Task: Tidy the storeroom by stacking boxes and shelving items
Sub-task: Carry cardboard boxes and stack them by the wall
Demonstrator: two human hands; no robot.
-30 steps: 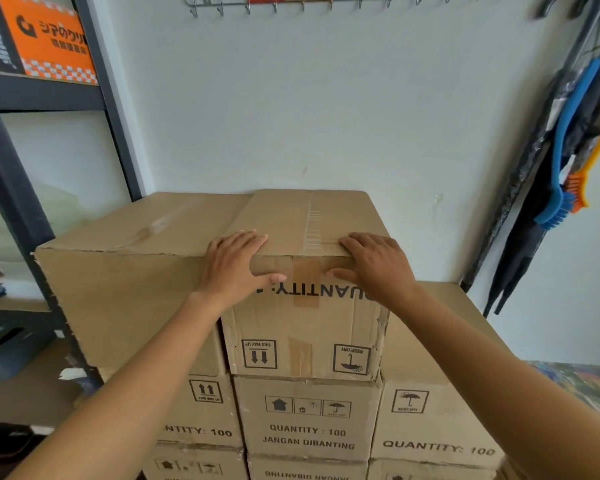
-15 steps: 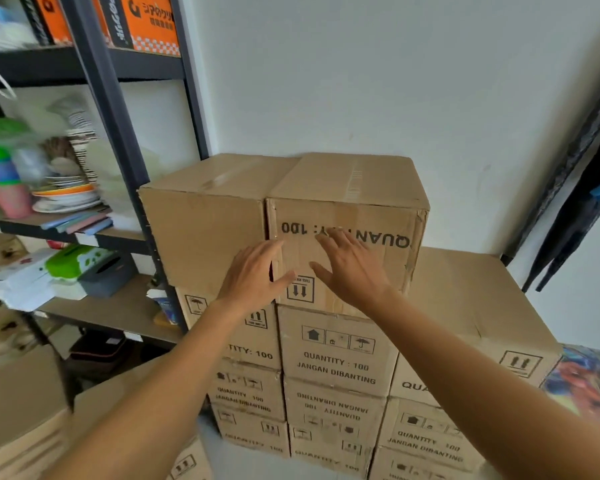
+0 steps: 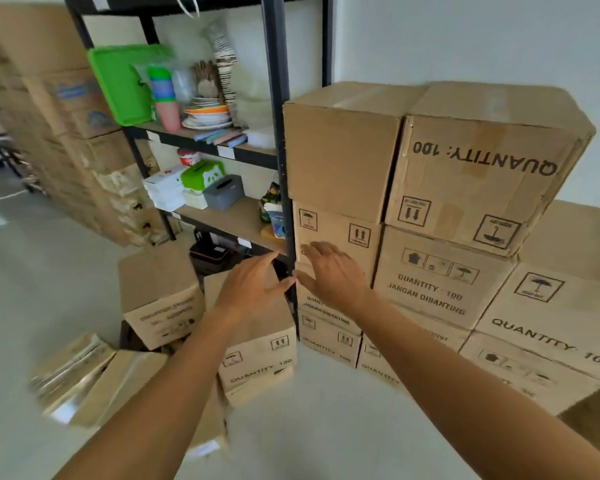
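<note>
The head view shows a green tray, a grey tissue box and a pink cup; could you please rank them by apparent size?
1. green tray
2. grey tissue box
3. pink cup
The last two stand on different shelves, so their order is less sure.

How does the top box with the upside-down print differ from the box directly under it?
The top box has inverted QUANTITY text and arrows pointing down; the box under it reads upright. The top box front shows tape patches; the box under it shows none. Both are brown cardboard, marked QUANTITY 100, with an umbrella sign.
</note>
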